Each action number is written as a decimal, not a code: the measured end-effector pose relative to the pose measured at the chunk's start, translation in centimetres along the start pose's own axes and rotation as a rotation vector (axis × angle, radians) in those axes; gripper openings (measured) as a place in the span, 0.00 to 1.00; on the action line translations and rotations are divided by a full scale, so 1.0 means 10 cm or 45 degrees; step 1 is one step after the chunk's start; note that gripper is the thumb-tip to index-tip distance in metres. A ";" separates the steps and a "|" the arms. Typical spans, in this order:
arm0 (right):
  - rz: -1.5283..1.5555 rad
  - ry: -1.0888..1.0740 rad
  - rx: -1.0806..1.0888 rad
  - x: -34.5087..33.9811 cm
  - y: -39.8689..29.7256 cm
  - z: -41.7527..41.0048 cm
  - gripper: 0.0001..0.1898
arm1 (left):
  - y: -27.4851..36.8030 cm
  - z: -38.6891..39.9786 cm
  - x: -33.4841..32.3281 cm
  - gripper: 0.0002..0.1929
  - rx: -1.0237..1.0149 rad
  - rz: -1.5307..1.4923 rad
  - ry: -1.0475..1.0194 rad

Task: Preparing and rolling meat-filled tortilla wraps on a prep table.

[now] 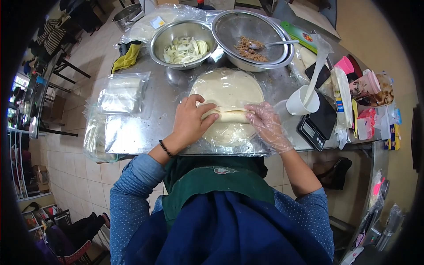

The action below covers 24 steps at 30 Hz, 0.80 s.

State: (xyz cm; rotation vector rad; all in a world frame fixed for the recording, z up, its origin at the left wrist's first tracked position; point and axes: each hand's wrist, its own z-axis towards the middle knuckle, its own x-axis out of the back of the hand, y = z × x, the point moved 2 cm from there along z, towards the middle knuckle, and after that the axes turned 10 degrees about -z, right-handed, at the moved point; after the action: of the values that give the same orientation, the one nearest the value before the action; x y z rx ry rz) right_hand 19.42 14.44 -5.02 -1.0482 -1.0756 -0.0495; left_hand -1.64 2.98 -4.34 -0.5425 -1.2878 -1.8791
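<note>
In front of me a stack of round flatbread wrappers (pixel 228 87) lies on clear plastic film. Across its near half rests a rolled wrapper (pixel 232 116), its seam facing away from me. My bare left hand (pixel 195 117) grips the roll's left end between thumb and fingers. At the right end, my right hand (pixel 265 121), in a clear plastic glove, pinches the roll the same way. Whatever is inside the roll is hidden. Beyond the stack stand a steel bowl of sliced onions (pixel 187 49) and a steel bowl (pixel 232 26) with brown crumbly filling (pixel 251 49) and a spoon (pixel 281 43).
Packaged rolls (pixel 122 94) in clear plastic lie left on the steel table (pixel 155 129), below a yellow cloth (pixel 127 59). To the right are a white cup (pixel 298 102) with a tool in it, a digital scale (pixel 314 127) and a phone (pixel 318 73). A person (pixel 51 36) is at far left.
</note>
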 end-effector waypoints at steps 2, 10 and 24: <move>-0.320 -0.002 0.114 0.09 -0.11 0.05 0.13 | -0.04 0.02 -0.01 0.14 0.117 0.014 -0.048; -0.355 0.017 0.721 0.05 -0.08 0.38 0.16 | -0.02 0.03 -0.12 0.11 -0.140 -0.249 0.067; -0.321 0.064 0.995 0.01 -0.19 0.33 0.09 | 0.00 0.04 -0.12 0.13 -0.179 -0.194 0.034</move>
State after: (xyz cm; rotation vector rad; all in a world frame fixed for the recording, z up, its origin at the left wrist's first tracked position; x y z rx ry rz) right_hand 16.25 15.76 -3.41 -0.2063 -1.0431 0.1338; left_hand -0.92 3.81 -5.06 -0.5025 -1.2148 -2.1078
